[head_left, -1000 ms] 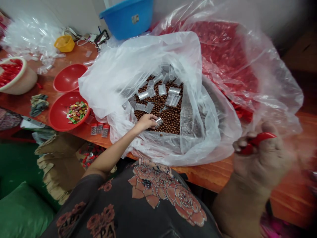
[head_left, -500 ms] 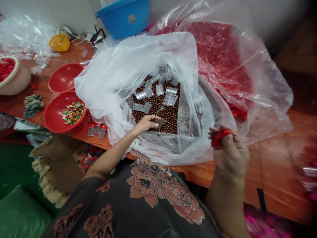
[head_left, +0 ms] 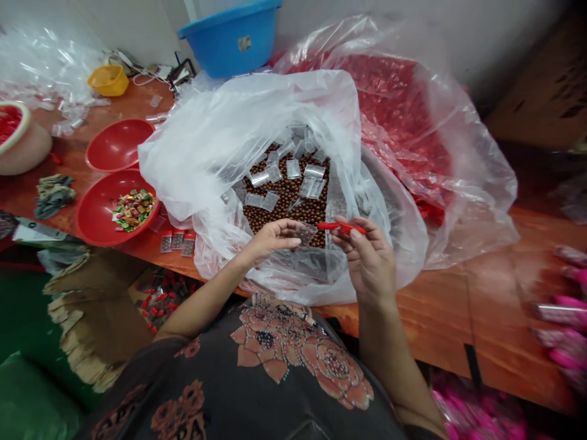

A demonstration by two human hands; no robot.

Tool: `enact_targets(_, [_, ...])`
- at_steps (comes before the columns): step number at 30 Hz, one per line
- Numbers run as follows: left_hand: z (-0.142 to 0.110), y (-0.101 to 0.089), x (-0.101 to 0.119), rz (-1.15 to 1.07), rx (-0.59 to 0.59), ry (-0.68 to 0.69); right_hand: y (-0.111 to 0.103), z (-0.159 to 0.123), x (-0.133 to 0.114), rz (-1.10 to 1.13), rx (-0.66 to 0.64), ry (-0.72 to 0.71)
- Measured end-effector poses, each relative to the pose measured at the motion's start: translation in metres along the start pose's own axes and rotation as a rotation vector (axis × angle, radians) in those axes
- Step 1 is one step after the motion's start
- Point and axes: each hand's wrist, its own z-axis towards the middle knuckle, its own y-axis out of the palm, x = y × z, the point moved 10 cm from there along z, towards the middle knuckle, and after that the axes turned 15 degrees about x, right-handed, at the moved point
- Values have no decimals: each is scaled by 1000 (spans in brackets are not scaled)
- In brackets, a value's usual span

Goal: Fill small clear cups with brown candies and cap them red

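Right hand point(head_left: 370, 260) closer, gripping red pieces point(head_left: 340, 227), left hand point(head_left: 269, 242) gripping container point(head_left: 307, 232), scant room between

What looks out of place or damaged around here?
The cardboard box below the table looks damaged: its edges are ragged and torn. Also, a small red piece lies loose on the tabletop beside the white bowl, apart from the red contents inside it.

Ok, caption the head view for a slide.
Over a bag of brown balls, left hand holds a clear container, right hand red pieces.
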Motion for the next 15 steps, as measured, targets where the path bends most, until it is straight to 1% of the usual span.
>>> enact_targets(7, [-13,11,0,-68,-15,-11,28,-12,14,-108,-111,-103])
enact_targets(11, [-19,14,-2,-74,-9,-22,27,-15,21,-257,-140,-134])
enact_targets(13, [-20,13,-2,-61,7,-20,25,-15,16,-363,-162,-207])
enact_targets(15, [-22,12,-1,-51,24,-7,28,-19,3,-480,-213,-360])
